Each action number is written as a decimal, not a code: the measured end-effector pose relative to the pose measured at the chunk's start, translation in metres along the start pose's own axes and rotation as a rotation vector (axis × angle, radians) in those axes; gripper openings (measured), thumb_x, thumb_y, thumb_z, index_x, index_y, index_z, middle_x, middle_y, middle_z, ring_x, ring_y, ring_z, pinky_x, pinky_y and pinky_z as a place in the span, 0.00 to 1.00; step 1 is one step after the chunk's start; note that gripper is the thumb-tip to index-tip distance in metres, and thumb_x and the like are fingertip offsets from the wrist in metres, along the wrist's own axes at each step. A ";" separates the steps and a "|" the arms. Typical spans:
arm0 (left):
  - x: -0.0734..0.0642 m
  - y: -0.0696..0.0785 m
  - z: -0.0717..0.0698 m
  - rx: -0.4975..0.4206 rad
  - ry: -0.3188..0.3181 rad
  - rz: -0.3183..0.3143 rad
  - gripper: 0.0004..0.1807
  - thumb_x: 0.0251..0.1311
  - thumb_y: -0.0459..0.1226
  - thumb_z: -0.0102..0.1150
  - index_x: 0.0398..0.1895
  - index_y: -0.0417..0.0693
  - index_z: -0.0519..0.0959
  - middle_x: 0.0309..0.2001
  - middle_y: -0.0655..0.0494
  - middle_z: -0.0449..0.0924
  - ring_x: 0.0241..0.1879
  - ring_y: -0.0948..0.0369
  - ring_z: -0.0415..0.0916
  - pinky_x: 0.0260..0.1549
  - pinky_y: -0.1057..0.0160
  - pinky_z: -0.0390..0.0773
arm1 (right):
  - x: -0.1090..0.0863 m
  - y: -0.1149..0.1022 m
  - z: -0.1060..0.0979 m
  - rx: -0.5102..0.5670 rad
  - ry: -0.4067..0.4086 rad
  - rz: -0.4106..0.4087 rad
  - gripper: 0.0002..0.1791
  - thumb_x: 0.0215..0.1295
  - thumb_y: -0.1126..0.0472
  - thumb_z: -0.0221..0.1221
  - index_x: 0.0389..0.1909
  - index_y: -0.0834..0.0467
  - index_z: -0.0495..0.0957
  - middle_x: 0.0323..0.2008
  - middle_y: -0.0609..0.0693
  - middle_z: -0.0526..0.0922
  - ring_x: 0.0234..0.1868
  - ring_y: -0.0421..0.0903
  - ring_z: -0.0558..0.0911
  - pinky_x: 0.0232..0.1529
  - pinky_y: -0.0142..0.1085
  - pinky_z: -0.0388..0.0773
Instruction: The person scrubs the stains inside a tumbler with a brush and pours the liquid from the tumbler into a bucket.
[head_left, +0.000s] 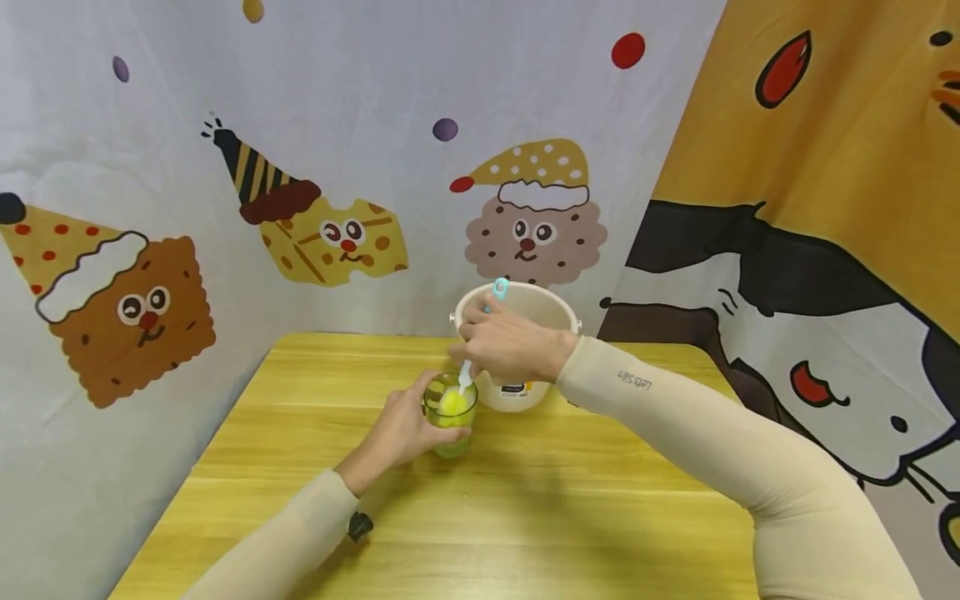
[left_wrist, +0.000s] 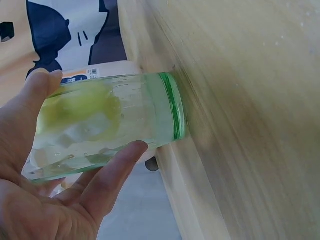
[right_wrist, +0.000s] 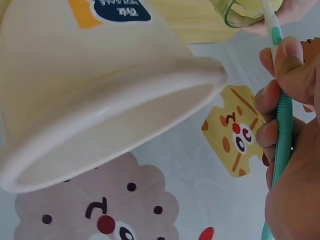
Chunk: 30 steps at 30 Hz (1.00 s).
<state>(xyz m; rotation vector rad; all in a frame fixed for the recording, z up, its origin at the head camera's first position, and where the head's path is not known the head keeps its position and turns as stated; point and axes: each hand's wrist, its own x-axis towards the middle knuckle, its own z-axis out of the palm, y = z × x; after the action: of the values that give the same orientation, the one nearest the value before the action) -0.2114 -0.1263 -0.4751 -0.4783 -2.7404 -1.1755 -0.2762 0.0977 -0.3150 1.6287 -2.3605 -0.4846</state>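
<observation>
A clear green-tinted glass [head_left: 451, 450] stands near the middle of the table, and my left hand [head_left: 411, 423] grips it round the side. Seen from the left wrist, fingers and thumb wrap its upper part, and the green-edged base [left_wrist: 172, 107] is close to the tabletop. My right hand [head_left: 510, 340] holds a cup brush by its teal handle [right_wrist: 284, 120], above the glass and in front of the bucket. The brush's yellow sponge head [head_left: 453, 403] is inside the glass. Whitish foam or liquid shows around it.
Right behind the glass stands a white bucket [head_left: 517, 402] with a label, partly covered by my right hand. The wooden table [head_left: 480, 533] ends at a cartoon-printed cloth [head_left: 360, 308] at the back. A dark object [head_left: 360, 526] shows at my left wrist.
</observation>
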 end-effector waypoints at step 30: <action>0.001 0.000 0.000 0.003 -0.005 -0.041 0.52 0.56 0.55 0.94 0.79 0.53 0.74 0.51 0.45 0.96 0.43 0.59 0.94 0.41 0.60 0.95 | -0.015 -0.024 0.022 0.097 0.169 0.244 0.16 0.74 0.49 0.78 0.58 0.46 0.90 0.37 0.49 0.90 0.41 0.51 0.80 0.62 0.58 0.75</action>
<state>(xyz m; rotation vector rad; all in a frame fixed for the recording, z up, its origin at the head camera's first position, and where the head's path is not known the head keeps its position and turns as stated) -0.2125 -0.1260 -0.4754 -0.4270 -2.7682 -1.1808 -0.2581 0.1067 -0.3448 1.3344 -2.4414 -0.1810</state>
